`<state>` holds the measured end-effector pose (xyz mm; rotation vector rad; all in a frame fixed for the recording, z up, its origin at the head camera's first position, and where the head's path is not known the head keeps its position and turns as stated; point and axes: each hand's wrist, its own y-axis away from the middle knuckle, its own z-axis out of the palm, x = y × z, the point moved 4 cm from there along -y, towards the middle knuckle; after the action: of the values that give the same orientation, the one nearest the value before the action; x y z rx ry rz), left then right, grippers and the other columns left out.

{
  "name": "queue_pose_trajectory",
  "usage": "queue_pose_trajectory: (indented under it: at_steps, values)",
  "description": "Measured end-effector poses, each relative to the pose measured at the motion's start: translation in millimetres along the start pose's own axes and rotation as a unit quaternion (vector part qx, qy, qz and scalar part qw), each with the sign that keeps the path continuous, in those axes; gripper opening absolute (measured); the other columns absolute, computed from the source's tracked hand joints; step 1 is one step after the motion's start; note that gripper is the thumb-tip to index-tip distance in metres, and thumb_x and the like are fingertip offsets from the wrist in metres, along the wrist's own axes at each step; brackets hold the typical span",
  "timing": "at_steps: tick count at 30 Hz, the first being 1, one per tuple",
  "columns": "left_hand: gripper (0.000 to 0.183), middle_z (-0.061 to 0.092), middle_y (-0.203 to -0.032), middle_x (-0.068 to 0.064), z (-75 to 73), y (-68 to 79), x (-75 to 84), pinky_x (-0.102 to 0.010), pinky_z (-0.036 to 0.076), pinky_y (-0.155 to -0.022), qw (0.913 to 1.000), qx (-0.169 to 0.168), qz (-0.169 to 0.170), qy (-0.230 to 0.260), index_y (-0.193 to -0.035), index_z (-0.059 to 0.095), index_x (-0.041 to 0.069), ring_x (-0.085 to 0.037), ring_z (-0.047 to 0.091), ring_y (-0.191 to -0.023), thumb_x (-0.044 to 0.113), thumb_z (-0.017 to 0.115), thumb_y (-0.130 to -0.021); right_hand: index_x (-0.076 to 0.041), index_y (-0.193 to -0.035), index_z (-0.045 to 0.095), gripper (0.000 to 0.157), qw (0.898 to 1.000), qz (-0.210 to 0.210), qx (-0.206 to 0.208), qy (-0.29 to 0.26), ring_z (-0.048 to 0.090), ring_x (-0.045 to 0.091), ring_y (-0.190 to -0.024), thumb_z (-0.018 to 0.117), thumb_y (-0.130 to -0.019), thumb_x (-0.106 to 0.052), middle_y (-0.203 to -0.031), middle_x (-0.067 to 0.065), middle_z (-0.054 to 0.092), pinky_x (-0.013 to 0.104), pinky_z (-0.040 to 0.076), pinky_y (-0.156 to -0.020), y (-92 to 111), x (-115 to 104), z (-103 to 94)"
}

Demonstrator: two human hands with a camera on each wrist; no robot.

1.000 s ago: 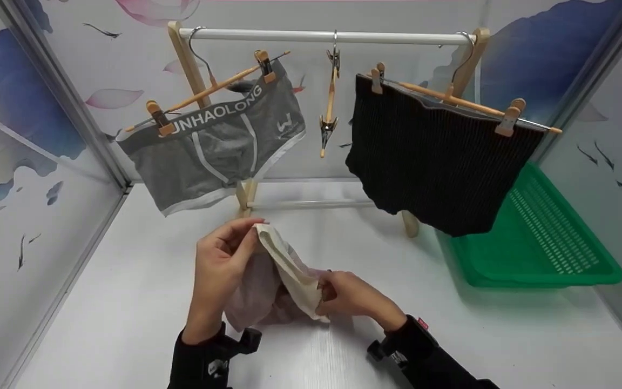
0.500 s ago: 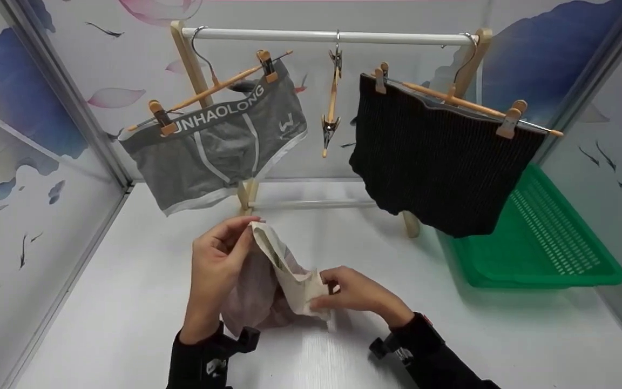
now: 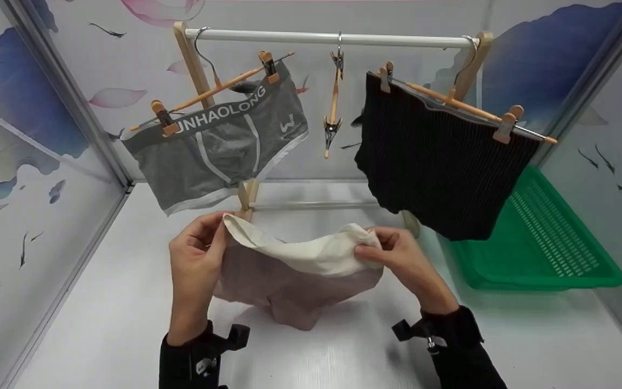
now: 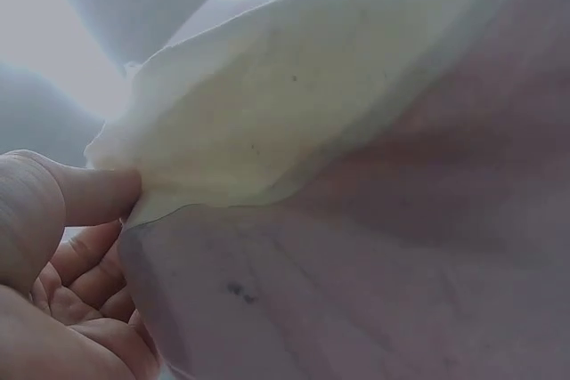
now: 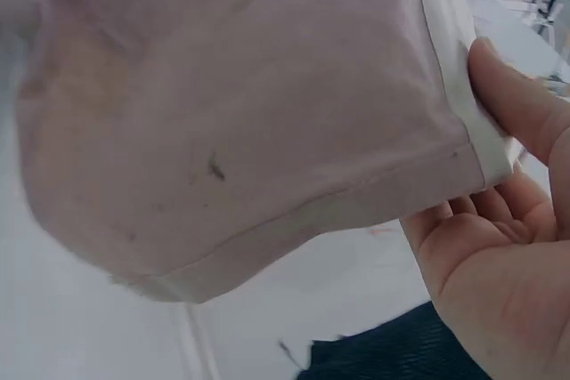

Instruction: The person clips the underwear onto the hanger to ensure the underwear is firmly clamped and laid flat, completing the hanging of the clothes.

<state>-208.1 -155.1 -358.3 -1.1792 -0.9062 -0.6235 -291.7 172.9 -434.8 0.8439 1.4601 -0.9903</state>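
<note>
A pair of pinkish underpants [image 3: 300,294] with a cream waistband [image 3: 311,254] is stretched sideways above the white table. My left hand [image 3: 195,259] pinches the left end of the waistband between thumb and fingers. At the other end, my right hand [image 3: 405,259] pinches the band too. In the left wrist view the thumb of the left hand [image 4: 80,246] presses on the cream band, with the fingers behind it. The right wrist view has the right hand [image 5: 499,211] gripping the band's corner, and small dark marks show on the pink cloth [image 5: 240,131].
Behind the hands stands a rack with a white rail [image 3: 284,37]. Grey briefs [image 3: 203,156] and a black ribbed garment [image 3: 440,162] hang there from clip hangers. Between them hangs a bare clip hanger [image 3: 335,102]. A green basket [image 3: 538,278] stands at the right.
My right hand has moved right and up, drawing the waistband out from a folded, slanting position to a wide span. My left hand has shifted slightly left. The pink cloth now hangs spread out.
</note>
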Motion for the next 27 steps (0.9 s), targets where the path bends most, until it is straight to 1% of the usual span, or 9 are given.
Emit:
queue_pose_trajectory:
  at_steps: [4, 6, 9, 12, 15, 19, 21, 24, 27]
  values:
    - [0.018, 0.074, -0.097, -0.015, -1.0, -0.5, -0.4, -0.023, 0.053, -0.072, 0.9995, 0.027, -0.016, 0.001, -0.107, 0.073, -0.007, -0.017, 0.068, -0.08, 0.005, 0.072, -0.095, 0.005, -0.093, 0.07, 0.016, 0.997, -0.031, 0.075, -0.007, 0.062, 0.015, -0.08, 0.081, -0.085, -0.004, -0.088, 0.008, 0.07, 0.028, 0.052, -0.071, 8, -17, -20.2]
    - [0.018, 0.074, -0.096, -0.015, -1.3, -0.8, -1.3, -0.024, 0.054, -0.073, 0.9989, 0.04, -0.023, -0.001, -0.107, 0.073, -0.006, -0.018, 0.069, -0.08, 0.007, 0.073, -0.094, 0.006, -0.094, 0.069, 0.014, 0.993, -0.045, 0.106, -0.023, 0.063, 0.016, -0.081, 0.079, -0.086, 0.0, -0.088, 0.009, 0.07, 0.028, 0.053, -0.072, 13, -24, -28.2]
    - [0.018, 0.074, -0.097, -0.015, -0.3, -0.7, -2.8, -0.026, 0.055, -0.075, 0.9985, 0.042, -0.034, 0.0, -0.107, 0.073, -0.006, -0.019, 0.07, -0.082, 0.006, 0.074, -0.094, 0.009, -0.1, 0.068, 0.015, 0.988, -0.061, 0.133, -0.05, 0.067, 0.017, -0.087, 0.075, -0.087, 0.005, -0.094, 0.013, 0.072, 0.029, 0.055, -0.078, 18, -33, -36.1]
    - [0.019, 0.074, -0.097, -0.015, 1.2, 0.5, -2.9, -0.026, 0.055, -0.075, 0.9988, 0.031, -0.038, 0.0, -0.108, 0.073, -0.006, -0.019, 0.071, -0.083, 0.006, 0.074, -0.093, 0.01, -0.106, 0.067, 0.02, 0.985, -0.071, 0.147, -0.06, 0.068, 0.019, -0.092, 0.075, -0.088, 0.006, -0.099, 0.015, 0.073, 0.032, 0.056, -0.083, 24, -43, -40.6]
    - [0.019, 0.074, -0.097, -0.015, 2.8, 2.0, 0.8, -0.025, 0.055, -0.075, 0.9993, 0.021, -0.031, -0.001, -0.109, 0.073, -0.005, -0.019, 0.071, -0.083, 0.006, 0.074, -0.093, 0.012, -0.108, 0.067, 0.022, 0.982, -0.084, 0.159, -0.057, 0.068, 0.02, -0.091, 0.074, -0.088, 0.007, -0.099, 0.015, 0.073, 0.031, 0.056, -0.082, 32, -54, -43.4]
    - [0.018, 0.074, -0.097, -0.016, 5.4, 5.0, 9.1, -0.025, 0.055, -0.074, 0.9998, 0.011, -0.019, -0.001, -0.109, 0.073, -0.005, -0.02, 0.071, -0.082, 0.003, 0.074, -0.092, 0.013, -0.107, 0.068, 0.016, 0.977, -0.132, 0.155, -0.066, 0.069, 0.02, -0.089, 0.068, -0.091, 0.012, -0.098, 0.016, 0.074, 0.031, 0.056, -0.08, 46, -72, -47.1]
    - [0.019, 0.074, -0.097, -0.016, 6.9, 7.1, 12.8, -0.025, 0.055, -0.074, 0.9998, 0.005, -0.02, -0.002, -0.109, 0.074, -0.005, -0.02, 0.072, -0.082, 0.003, 0.074, -0.092, 0.013, -0.106, 0.069, 0.014, 0.974, -0.158, 0.147, -0.073, 0.07, 0.02, -0.088, 0.065, -0.093, 0.012, -0.097, 0.016, 0.075, 0.031, 0.057, -0.078, 52, -78, -49.2]
    - [0.019, 0.074, -0.097, -0.016, 8.8, 9.5, 15.5, -0.027, 0.056, -0.072, 0.9993, -0.01, -0.034, -0.011, -0.11, 0.075, -0.003, -0.022, 0.073, -0.08, 0.004, 0.075, -0.092, 0.013, -0.107, 0.069, 0.014, 0.971, -0.177, 0.141, -0.076, 0.07, 0.021, -0.087, 0.061, -0.097, 0.01, -0.097, 0.016, 0.075, 0.031, 0.058, -0.075, 57, -83, -52.6]
    - [0.021, 0.073, -0.097, -0.017, 9.6, 10.7, 13.2, -0.027, 0.057, -0.065, 0.9965, -0.033, -0.073, -0.023, -0.112, 0.075, -0.001, -0.024, 0.073, -0.076, 0.006, 0.076, -0.092, 0.013, -0.108, 0.069, 0.015, 0.973, -0.164, 0.148, -0.061, 0.07, 0.02, -0.083, 0.059, -0.1, 0.005, -0.095, 0.016, 0.074, 0.03, 0.058, -0.07, 58, -82, -54.9]
